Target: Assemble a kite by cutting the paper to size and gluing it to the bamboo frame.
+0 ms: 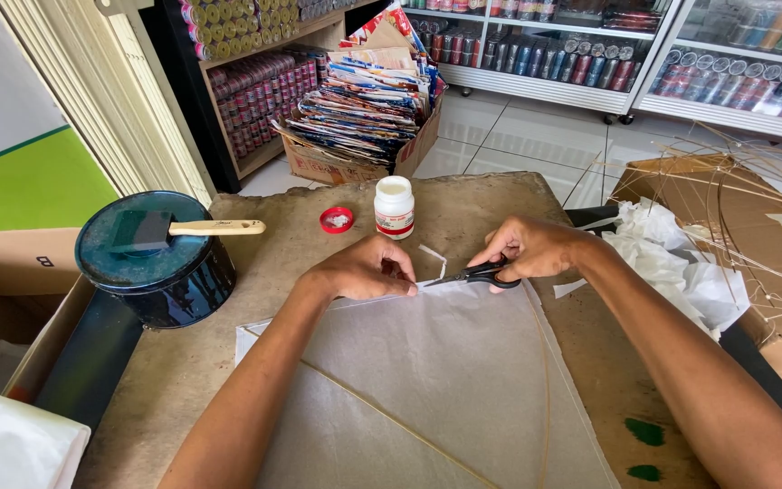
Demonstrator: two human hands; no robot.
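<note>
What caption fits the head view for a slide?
Right hand cuts thin white paper sheet with black-handled scissors; left hand pins its edge.

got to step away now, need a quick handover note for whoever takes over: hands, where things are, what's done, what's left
Left hand: pressing down the top edge of the thin white paper sheet, no closed grip.
Right hand: holds black scissors, blades at the sheet's top corner.
Sheet lies flat on the brown table over thin bamboo sticks.
Paper offcuts lie just beyond the scissors.
White glue bottle stands uncapped, its red cap beside it; a foam brush rests on the dark round tin.
Done: some trimming at the top corner.
Left: the current cut; no glue visible on the sheet.
</note>
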